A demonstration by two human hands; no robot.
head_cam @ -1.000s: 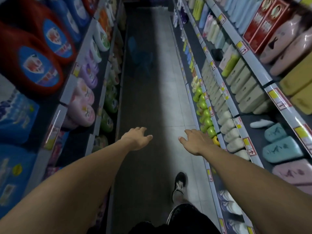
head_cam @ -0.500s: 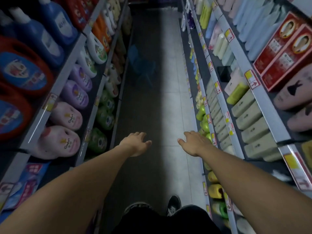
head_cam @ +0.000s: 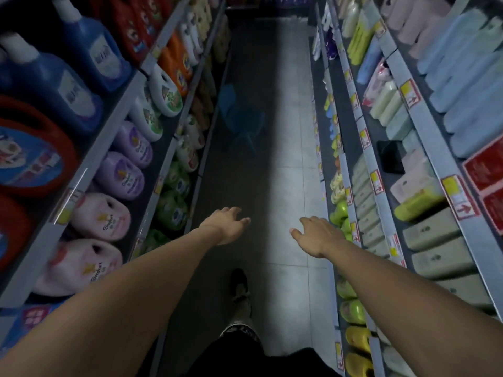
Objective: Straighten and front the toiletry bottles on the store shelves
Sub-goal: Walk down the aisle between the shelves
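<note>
I stand in a narrow store aisle between two runs of shelves. My left hand (head_cam: 227,224) and my right hand (head_cam: 317,235) reach forward over the floor, fingers relaxed, holding nothing. On the right shelves stand rows of beige bottles (head_cam: 431,235), pale blue bottles (head_cam: 468,102) and green bottles (head_cam: 340,212). One yellow-green bottle (head_cam: 416,204) lies tilted among the beige ones. My right hand is close to the green bottles without touching them.
Left shelves carry pink softener jugs (head_cam: 102,216), purple jugs (head_cam: 122,175), blue detergent bottles (head_cam: 51,83) and a red jug (head_cam: 32,153). A blue plastic chair (head_cam: 239,118) stands in the aisle ahead. A black gap (head_cam: 390,156) shows on the right shelf. My foot (head_cam: 239,287) is on the tiled floor.
I have walked forward along the aisle; shelves slid back past me. Both hands stay outstretched, still holding nothing, and my stepping foot changed.
</note>
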